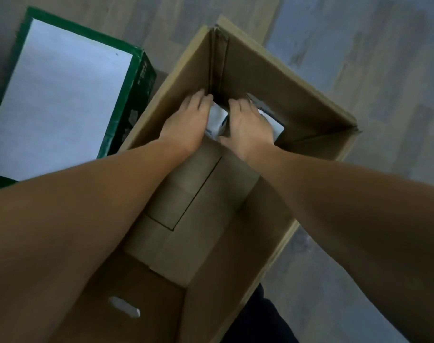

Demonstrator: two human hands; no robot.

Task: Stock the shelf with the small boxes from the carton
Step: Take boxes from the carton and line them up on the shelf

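Carton: one open brown carton [297,78] is standing on the floor, its tall walls closing in tightly around both forearms; its bare bottom flaps are taking up most of the inside.
Small boxes: white small boxes [217,121] are lying at the far corner of the carton floor; two white patches are showing, one between the hands and one right of the right hand, and the exact count is hidden.
Left hand: the left hand [188,122] is reaching down beside the white box, fingers extended against it; whether they are curling round it, I cannot tell.
Right hand: the right hand [246,126] is lying over the white boxes, fingers stretched forward; a grasp cannot be made out.
Open room: the grey floor [371,58] is lying open to the right of and beyond the carton.
Neighbour: one green box [126,115] with a white top is sitting just beside the carton's left wall.
Writing: pale print is showing on the green box's side, too blurred to read.
Handle: one oval cut-out [124,306] is showing in the near wall.
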